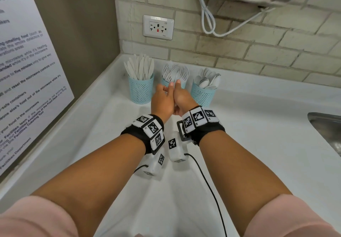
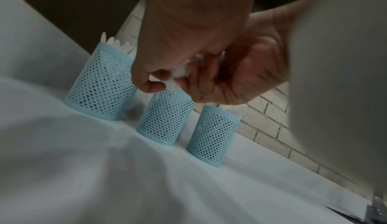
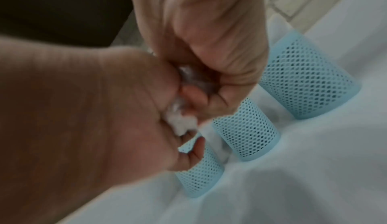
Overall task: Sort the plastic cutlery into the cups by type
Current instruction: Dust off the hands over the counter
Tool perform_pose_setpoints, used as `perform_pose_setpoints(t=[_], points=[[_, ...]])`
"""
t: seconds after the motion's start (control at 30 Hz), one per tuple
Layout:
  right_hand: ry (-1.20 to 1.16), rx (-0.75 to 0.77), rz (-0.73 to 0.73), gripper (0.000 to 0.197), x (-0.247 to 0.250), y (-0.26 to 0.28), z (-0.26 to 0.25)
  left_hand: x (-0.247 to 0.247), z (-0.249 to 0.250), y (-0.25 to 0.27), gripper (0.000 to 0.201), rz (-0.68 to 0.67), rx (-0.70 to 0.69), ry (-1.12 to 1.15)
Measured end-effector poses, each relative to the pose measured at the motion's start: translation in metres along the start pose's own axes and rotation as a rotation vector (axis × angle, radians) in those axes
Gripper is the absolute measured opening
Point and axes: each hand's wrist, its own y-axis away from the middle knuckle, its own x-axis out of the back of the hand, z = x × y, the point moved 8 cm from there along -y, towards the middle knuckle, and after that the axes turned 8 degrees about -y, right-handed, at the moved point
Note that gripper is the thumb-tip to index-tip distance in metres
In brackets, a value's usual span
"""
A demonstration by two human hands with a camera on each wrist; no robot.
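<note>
The left hand [image 1: 162, 102] and the right hand [image 1: 181, 98] are pressed side by side, fingers curled inward around a small bunch of white plastic pieces [image 2: 180, 73], apparently fork handles, though blur leaves the type uncertain. Both hands are clamped on that bunch; the wrist views show the fingers [image 3: 192, 95] folded over it with white plastic peeking out between them. Directly beyond the fingertips stands the middle pale-blue perforated plastic cup [image 2: 165, 120], crowded with white plastic forks [image 1: 175, 72].

The risk, as I judge it, lies in that crowding: pushing the bunch down could jam it against the forks already standing there, so pieces splay over the rim or the light cup tips or slides on the smooth white worktop [image 1: 258, 126]. A loose grip could also let a piece slip and drop beside the cup.

To the left of the left hand stands a matching blue mesh cup [image 1: 141, 90] of white plastic knives [image 1: 140, 68]; to the right of the right hand, a third blue mesh cup [image 1: 202, 94] holds white plastic spoons [image 1: 207, 80]. The three cups stand near one another but apart, so a knock to one need not disturb its neighbours. No loose cutlery shows on the worktop nearer than the hands, suggesting sorting is almost finished.
</note>
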Motion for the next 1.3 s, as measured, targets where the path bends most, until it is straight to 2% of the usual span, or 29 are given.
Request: perform_pose_setpoints(t=[0.1,0.17,0.23,0.33,0.37,0.43,0.5,0.57,0.63,0.73,0.8,0.87,0.93,1.0,1.07,1.17,1.23,1.3], points=[[0.278,0.335,0.127,0.057,0.003,0.004,-0.021,0.000,-0.002,-0.003,0.054,-0.045,0.034,-0.033],[0.305,0.447,0.196,0.061,0.007,0.006,-0.027,0.000,0.003,-0.001,0.059,-0.088,0.016,-0.052],[0.266,0.418,0.200,0.065,0.008,0.006,-0.026,0.004,0.011,0.000,0.057,-0.075,-0.028,-0.032],[0.084,0.118,0.037,0.070,0.002,0.006,-0.008,0.011,0.012,0.002,0.053,0.006,-0.065,-0.004],[0.025,0.068,-0.038,0.070,-0.003,0.010,-0.007,0.012,0.012,0.005,0.052,0.014,-0.074,-0.009],[0.009,0.073,-0.115,0.071,-0.008,0.013,-0.014,0.015,0.016,0.007,0.052,0.045,-0.122,-0.090],[0.046,0.078,-0.095,0.072,-0.010,0.012,-0.016,0.021,0.018,0.006,0.052,0.112,-0.173,-0.213],[0.119,0.106,-0.084,0.069,-0.013,0.013,-0.016,0.027,0.011,-0.001,0.052,0.175,-0.132,-0.252],[0.195,0.173,-0.093,0.068,-0.016,0.013,-0.014,0.028,0.005,-0.005,0.048,0.176,-0.103,-0.198],[0.163,0.224,-0.016,0.064,-0.015,0.014,-0.016,0.024,0.000,-0.003,0.038,0.113,-0.063,-0.041],[0.125,0.265,0.008,0.055,-0.016,0.015,-0.022,0.019,-0.005,-0.001,0.039,0.066,0.014,0.085],[0.027,0.262,-0.042,0.039,-0.018,0.017,-0.022,0.016,-0.005,0.005,0.040,0.028,0.052,0.156],[-0.087,0.184,-0.115,0.026,-0.021,0.022,-0.018,0.017,-0.002,0.010,0.040,0.038,0.029,0.123],[-0.084,0.185,-0.110,0.022,-0.019,0.017,-0.014,0.024,0.001,0.015,0.039,0.096,-0.033,0.021],[0.007,0.267,-0.016,0.029,-0.012,0.017,-0.015,0.029,0.003,0.019,0.038,0.145,-0.062,-0.065],[0.050,0.338,0.090,0.060,-0.005,0.021,-0.015,0.026,0.008,0.024,0.041,0.104,-0.071,-0.030],[-0.062,0.279,0.054,0.074,-0.007,0.022,-0.010,0.020,0.014,0.030,0.042,0.026,-0.029,0.081],[-0.290,0.216,-0.035,0.074,-0.014,0.025,-0.006,0.018,0.018,0.037,0.043,-0.012,0.017,0.185]])
